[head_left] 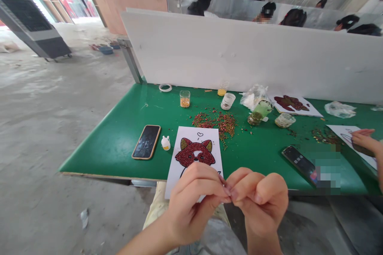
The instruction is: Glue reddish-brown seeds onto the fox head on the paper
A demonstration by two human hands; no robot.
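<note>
My left hand [196, 201] and my right hand [260, 201] meet fingertip to fingertip above the table's near edge. Both are closed in a pinch, and whatever lies between the fingertips is too small or hidden to make out. Just beyond them, a paper with a fox-like animal picture [196, 153] hangs partly over the edge, its lower part covered by my left hand. Red and green beans fill the head and ears. A loose heap of beans [218, 122] spreads behind the paper. To its left stands a small white glue bottle [165, 142].
A phone [146, 142] lies at left, another phone [299, 163] at right. Behind are a cup of yellow grains [184, 99], a clear jar [228, 101] and a tipped green container [259, 112]. Another person's hand [366, 141] works at far right. A white partition [239, 53] borders the table.
</note>
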